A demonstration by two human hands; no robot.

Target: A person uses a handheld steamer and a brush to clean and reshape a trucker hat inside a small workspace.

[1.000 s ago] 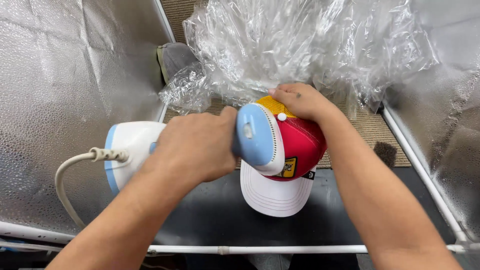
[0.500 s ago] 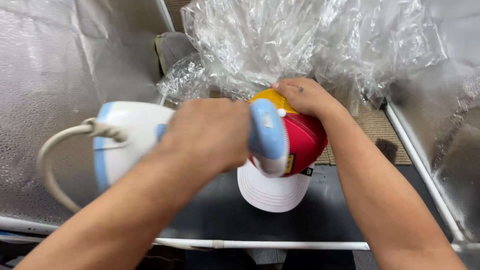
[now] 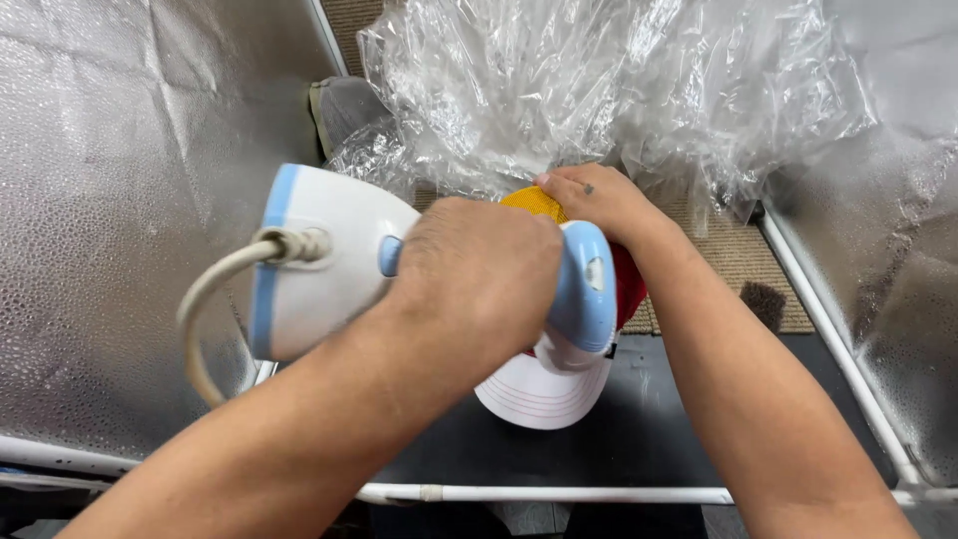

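Observation:
My left hand (image 3: pixel 479 274) grips the handle of a white and light-blue handheld steamer (image 3: pixel 329 265), whose blue head (image 3: pixel 584 289) presses against a cap. The cap (image 3: pixel 544 389) has a white brim, a red side and a yellow mesh top (image 3: pixel 534 203). My right hand (image 3: pixel 594 200) rests on the cap's top and holds it in place. A grey cord (image 3: pixel 215 289) loops from the steamer's back end. The steamer and my left hand cover most of the cap.
Crinkled clear plastic sheeting (image 3: pixel 599 80) is heaped behind the cap. Silver foil-like panels (image 3: pixel 110 200) stand at left and right (image 3: pixel 898 250), framed by white tubes (image 3: pixel 559 493). The cap sits above a dark surface (image 3: pixel 639 429); a woven mat (image 3: pixel 738 260) lies beyond.
The steamer has swung closer to the camera and rightward over the cap, so it hides more of the red side. My right hand stays on the cap's top.

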